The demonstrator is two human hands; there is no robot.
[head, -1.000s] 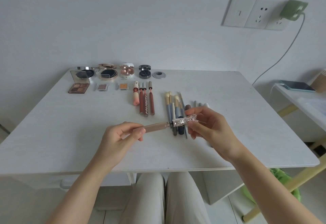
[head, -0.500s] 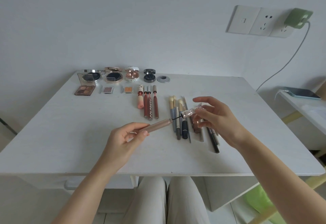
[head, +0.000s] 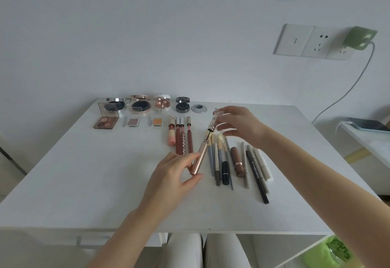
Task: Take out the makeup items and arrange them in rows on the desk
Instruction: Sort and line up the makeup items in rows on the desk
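I have the rose-gold tube (head: 199,156) pinched in my left hand (head: 173,175), thumb under its lower end and fingers along the side, lifted just off the desk (head: 84,173) between the lip glosses (head: 182,139) and the row of brushes and pencils (head: 219,158). My right hand (head: 238,123) holds the ornate cap (head: 213,120) in its fingertips, drawn out so the dark wand (head: 209,135) shows between cap and tube. To do this well, I judge I should keep the cap in line with the tube, slide the wand straight back in, close it snugly, then lay it parallel in the gap beside the brushes, ends level with its neighbours.
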